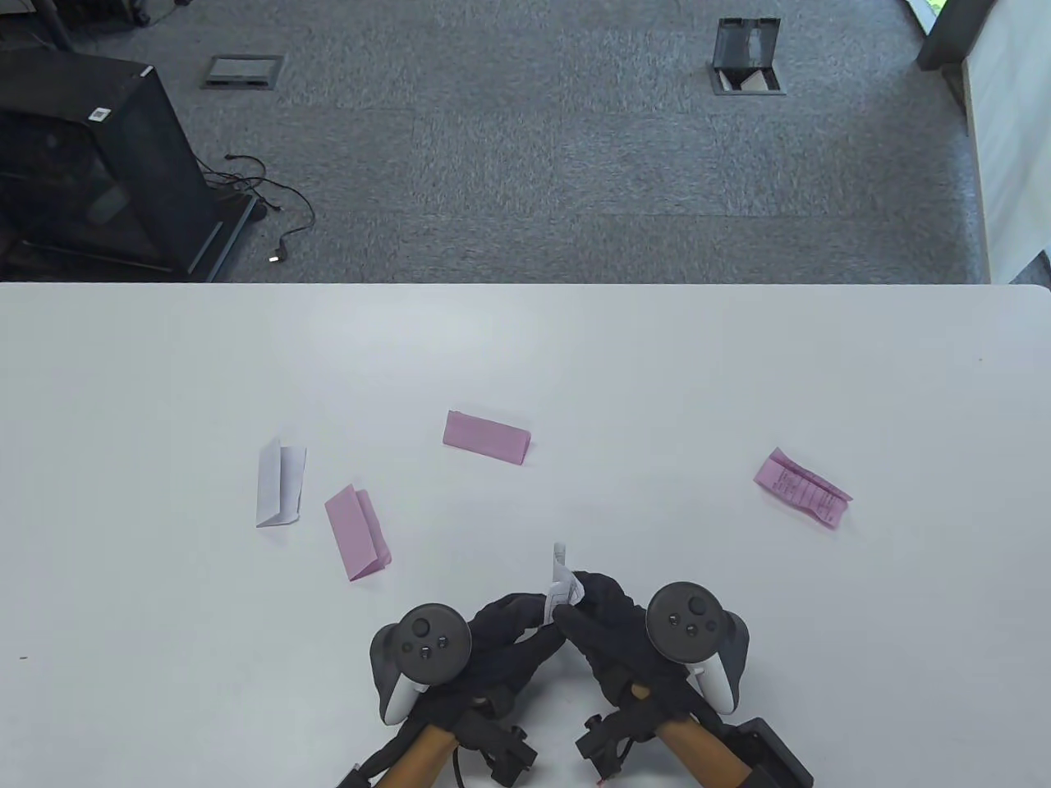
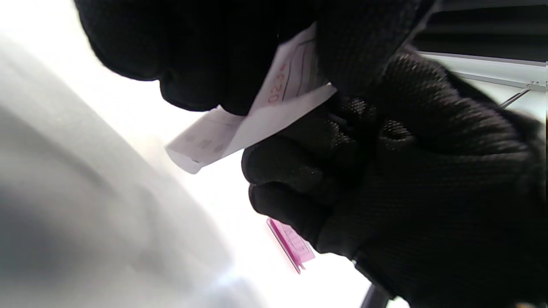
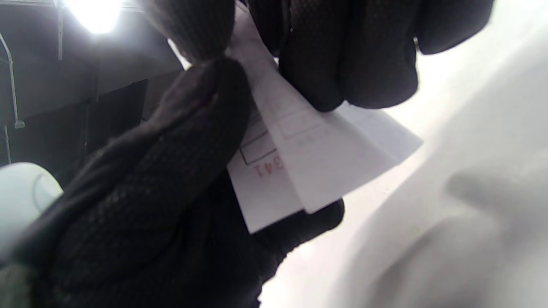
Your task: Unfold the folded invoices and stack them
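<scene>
Both hands meet at the table's front edge and pinch one folded white invoice [image 1: 562, 584] between them, held above the table. My left hand [image 1: 501, 628] grips its left side; my right hand [image 1: 603, 611] grips its right side. The left wrist view shows the white invoice [image 2: 239, 128] partly opened, with red digits, between dark gloved fingers [image 2: 205, 55]. The right wrist view shows its folded layers [image 3: 317, 167] under my right fingers [image 3: 342, 55]. Folded invoices lie on the table: one white [image 1: 279, 484], one pink at front left [image 1: 357, 532], one pink in the middle [image 1: 486, 437], one printed pink at right [image 1: 803, 486].
The white table [image 1: 739, 369] ends at a far edge, with grey carpet beyond. A black cabinet [image 1: 90, 164] and cables stand on the floor at far left. A pink invoice [image 2: 291, 246] shows below my right hand in the left wrist view.
</scene>
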A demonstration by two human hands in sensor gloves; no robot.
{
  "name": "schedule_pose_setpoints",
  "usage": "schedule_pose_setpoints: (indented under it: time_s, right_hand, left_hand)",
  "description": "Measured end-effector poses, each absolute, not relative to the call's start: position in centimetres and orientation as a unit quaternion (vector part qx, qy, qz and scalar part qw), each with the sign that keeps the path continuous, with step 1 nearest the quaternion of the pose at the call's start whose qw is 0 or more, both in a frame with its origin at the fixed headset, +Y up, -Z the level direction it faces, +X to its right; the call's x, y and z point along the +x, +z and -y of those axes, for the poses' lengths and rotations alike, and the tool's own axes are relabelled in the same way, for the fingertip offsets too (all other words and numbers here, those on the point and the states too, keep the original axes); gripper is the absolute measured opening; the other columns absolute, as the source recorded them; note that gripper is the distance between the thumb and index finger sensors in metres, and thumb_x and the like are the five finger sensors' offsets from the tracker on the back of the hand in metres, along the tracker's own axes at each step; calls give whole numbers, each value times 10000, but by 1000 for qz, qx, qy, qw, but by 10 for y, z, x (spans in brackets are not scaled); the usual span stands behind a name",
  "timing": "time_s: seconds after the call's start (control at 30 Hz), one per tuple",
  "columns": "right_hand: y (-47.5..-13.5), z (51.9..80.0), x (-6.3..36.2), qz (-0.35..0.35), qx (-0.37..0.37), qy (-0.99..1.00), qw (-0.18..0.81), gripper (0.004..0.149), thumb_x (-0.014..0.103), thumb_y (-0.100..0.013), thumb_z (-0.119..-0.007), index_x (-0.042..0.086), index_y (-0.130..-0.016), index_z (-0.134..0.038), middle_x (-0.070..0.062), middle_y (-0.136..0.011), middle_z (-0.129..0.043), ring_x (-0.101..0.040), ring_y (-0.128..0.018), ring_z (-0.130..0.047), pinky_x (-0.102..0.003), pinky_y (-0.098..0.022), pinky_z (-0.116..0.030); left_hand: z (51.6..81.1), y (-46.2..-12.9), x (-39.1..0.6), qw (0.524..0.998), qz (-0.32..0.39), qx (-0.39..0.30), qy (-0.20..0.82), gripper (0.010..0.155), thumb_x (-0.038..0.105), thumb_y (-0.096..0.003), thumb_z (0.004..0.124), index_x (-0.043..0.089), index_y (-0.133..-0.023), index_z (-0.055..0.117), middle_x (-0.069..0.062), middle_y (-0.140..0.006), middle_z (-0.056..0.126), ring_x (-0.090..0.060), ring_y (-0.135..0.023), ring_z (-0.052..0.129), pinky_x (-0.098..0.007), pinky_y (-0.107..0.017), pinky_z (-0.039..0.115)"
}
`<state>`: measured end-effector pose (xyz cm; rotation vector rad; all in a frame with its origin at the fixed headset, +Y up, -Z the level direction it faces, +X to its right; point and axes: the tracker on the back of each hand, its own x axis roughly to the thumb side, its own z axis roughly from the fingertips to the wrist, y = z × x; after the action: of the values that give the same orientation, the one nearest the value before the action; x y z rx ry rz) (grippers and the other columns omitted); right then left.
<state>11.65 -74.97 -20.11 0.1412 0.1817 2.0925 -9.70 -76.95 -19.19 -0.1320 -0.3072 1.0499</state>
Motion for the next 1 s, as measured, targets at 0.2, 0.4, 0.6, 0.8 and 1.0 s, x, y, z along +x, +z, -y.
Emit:
schedule_pose_setpoints:
  time_s: [0.2,0.4,0.6,0.8,1.0]
  right_hand:
    - [-206,749,123,-83,52,852,514,480,384,-499,-665,143,-915,-662,-45,-727,-919,-299,-667,-945,-540,-620,-672]
    - [-216,744,143,-43,23,885,463,438,361,-510,-646,142,-881,-726,-40,-681,-965,-300,-631,-974,-534,-603,-691]
    - [-228,741,174,-29,-26,907,420,413,358,-498,-679,149,-843,-766,-34,-639,-980,-295,-596,-984,-531,-592,-698]
    - [-233,743,188,-35,-22,945,325,407,362,-476,-725,131,-803,-798,-26,-583,-994,-284,-551,-995,-524,-577,-708]
    - [-236,749,183,-71,-8,972,225,403,376,-474,-742,132,-788,-808,-24,-555,-994,-281,-520,-997,-518,-567,-713]
  left_hand:
    - [773,-194,-103,834,123,-67,534,396,399,-500,835,252,-867,817,-129,-944,882,-391,-848,837,-564,-633,708]
    - [773,-194,-106,837,103,-45,535,398,397,-502,834,251,-872,816,-128,-938,885,-386,-837,841,-559,-625,714]
    - [771,-194,-119,854,28,-28,518,396,388,-503,842,235,-868,823,-132,-898,911,-374,-789,875,-539,-592,742]
    - [775,-198,-125,882,-36,-57,467,400,365,-492,869,189,-850,849,-121,-715,1008,-296,-548,985,-450,-416,836]
    - [777,-207,-115,918,-51,-118,376,407,344,-481,885,151,-839,859,-105,-615,1041,-265,-439,1006,-412,-326,854]
